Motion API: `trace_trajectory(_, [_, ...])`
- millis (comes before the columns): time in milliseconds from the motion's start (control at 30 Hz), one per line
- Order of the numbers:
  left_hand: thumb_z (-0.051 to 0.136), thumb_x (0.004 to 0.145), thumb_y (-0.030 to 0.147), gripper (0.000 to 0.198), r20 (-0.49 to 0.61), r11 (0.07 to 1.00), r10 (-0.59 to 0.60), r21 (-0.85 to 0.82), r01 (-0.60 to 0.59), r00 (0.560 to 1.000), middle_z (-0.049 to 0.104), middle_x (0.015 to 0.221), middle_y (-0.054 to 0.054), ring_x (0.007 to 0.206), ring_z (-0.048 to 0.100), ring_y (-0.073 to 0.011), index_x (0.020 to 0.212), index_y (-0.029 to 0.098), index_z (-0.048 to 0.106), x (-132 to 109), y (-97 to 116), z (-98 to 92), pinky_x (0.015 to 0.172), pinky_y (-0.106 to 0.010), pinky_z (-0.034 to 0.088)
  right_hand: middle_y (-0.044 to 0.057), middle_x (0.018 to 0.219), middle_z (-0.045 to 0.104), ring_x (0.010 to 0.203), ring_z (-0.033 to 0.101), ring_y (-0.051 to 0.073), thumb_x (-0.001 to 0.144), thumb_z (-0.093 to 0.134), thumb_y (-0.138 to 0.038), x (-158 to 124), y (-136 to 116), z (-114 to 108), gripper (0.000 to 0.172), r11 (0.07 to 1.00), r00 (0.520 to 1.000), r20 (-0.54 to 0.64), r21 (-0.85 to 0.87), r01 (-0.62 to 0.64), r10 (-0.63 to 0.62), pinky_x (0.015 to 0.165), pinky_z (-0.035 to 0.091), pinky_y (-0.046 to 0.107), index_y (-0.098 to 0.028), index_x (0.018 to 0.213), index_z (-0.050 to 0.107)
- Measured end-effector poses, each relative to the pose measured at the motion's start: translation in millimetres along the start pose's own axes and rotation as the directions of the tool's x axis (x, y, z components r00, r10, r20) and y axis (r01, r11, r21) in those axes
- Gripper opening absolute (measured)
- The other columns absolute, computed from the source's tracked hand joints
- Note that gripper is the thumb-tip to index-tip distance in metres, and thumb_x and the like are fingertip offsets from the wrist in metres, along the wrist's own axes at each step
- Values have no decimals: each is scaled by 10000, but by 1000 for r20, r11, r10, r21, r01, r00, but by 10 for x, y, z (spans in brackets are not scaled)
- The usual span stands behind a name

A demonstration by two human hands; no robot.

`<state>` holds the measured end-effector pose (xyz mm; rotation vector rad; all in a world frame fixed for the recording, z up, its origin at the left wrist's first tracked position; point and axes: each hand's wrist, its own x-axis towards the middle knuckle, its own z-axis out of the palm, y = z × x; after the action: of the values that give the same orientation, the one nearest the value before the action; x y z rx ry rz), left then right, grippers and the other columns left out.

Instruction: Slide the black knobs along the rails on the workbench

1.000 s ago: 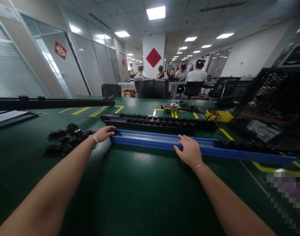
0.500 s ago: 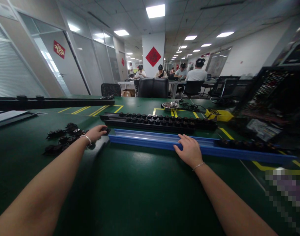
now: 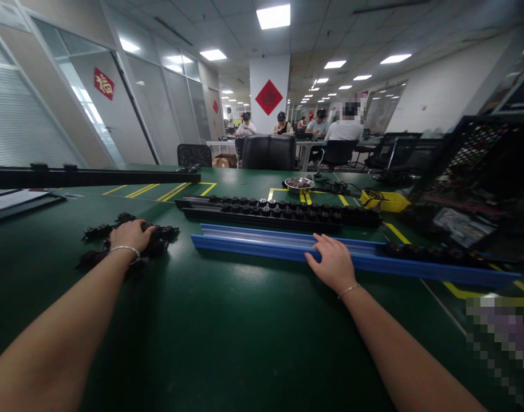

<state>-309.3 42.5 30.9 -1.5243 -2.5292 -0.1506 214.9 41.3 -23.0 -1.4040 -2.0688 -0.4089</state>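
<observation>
My left hand [image 3: 129, 236] is curled over a loose pile of small black parts [image 3: 94, 260], its thumb bent at the right side of the pile. A black part [image 3: 168, 233] sticks out beside the thumb. The fingertips are hidden behind the knuckles. A long blue channel rail [image 3: 248, 247] lies across the table, and my right hand [image 3: 331, 260] holds it near its middle, with the fingers over the top and the thumb at the near wall. Several black parts [image 3: 433, 253] sit in a row in its right portion; its left portion shows bare inside.
Black rails [image 3: 201, 213] with rows of black parts lie behind the blue one. Another long black rail [image 3: 90, 178] is at the left. A metal bowl [image 3: 299, 184], cables [image 3: 339, 186] and a yellow box [image 3: 390, 201] stand farther back. A black mesh rack [image 3: 472, 149] rises at right.
My left hand, with a dark piece at its fingers before, has moved left from the blue rail's left end to the pile of black parts. My right hand stays on the rail.
</observation>
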Motion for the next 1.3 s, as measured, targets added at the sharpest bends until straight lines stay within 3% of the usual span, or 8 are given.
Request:
trace_trajectory(200, [411,823,531,536,28,999,14,-41,-13,1000,529,1265,-173,1179,423,-373,1184,153,531,-10,130,26,929,-594,324,97,1197,614,1145,516,261,779,537,-371,3,-3,-12,184,1000,1000,3,-3,-5,5,953,370,439,-196,750,588])
trace_trajectory(300, [433,832,500,532,-179,995,-20,-103,2,984,455,1359,-144,1283,297,-352,1223,142,482,-58,368,43,985,-625,264,94,1195,616,1142,519,262,775,545,-360,-2,-8,-15,176,1000,1000,-4,-2,-1,1,951,372,436,-192,757,594])
trace_trajectory(500, [460,843,340,419,-440,867,291,-253,-428,850,473,1338,-141,1318,301,-297,1191,116,522,-524,1361,14,1081,-477,272,90,1167,631,1127,526,251,816,491,-365,-2,-22,-16,210,1000,1000,-21,26,-6,6,945,373,422,-194,782,607])
trace_trajectory(667, [414,884,377,400,-324,695,569,-303,-652,756,406,1418,-79,1357,255,-265,1228,199,513,-1250,2258,53,1089,-468,280,99,1155,627,1162,486,258,823,448,-323,27,117,-65,229,991,987,-90,11,-133,134,950,361,444,-187,907,612])
trace_trajectory(767, [403,890,412,397,-251,672,628,-302,-676,737,408,1425,-50,1354,266,-278,1244,258,499,-1518,2555,97,1086,-550,231,132,1243,557,1229,407,301,788,459,-303,18,288,-121,282,938,912,-268,-67,-340,311,973,309,517,-172,996,597])
trace_trajectory(933, [390,907,341,306,-306,653,640,-266,-709,704,470,1381,-26,1315,343,-235,1161,270,545,-1537,2594,147,1099,-547,187,190,1294,480,1217,370,363,711,497,-276,-65,559,-186,364,809,751,-419,-64,-585,510,932,304,545,-141,1036,586])
trace_trajectory(1100, [465,879,362,221,-345,696,560,-296,-654,753,512,1339,-51,1286,378,-249,1011,239,591,-1408,2394,194,1095,-567,140,183,1192,538,1082,440,353,677,490,-279,-122,713,-211,380,745,685,-418,-30,-667,597,864,332,501,-139,1015,594])
trace_trajectory(1300, [483,876,323,153,-358,663,543,-372,-649,760,620,1182,-26,1131,516,-199,909,239,606,-1332,2322,214,1068,-456,234,163,1048,580,962,483,332,677,467,-259,-114,738,-255,394,673,627,-379,-14,-740,681,809,345,490,-141,1032,590])
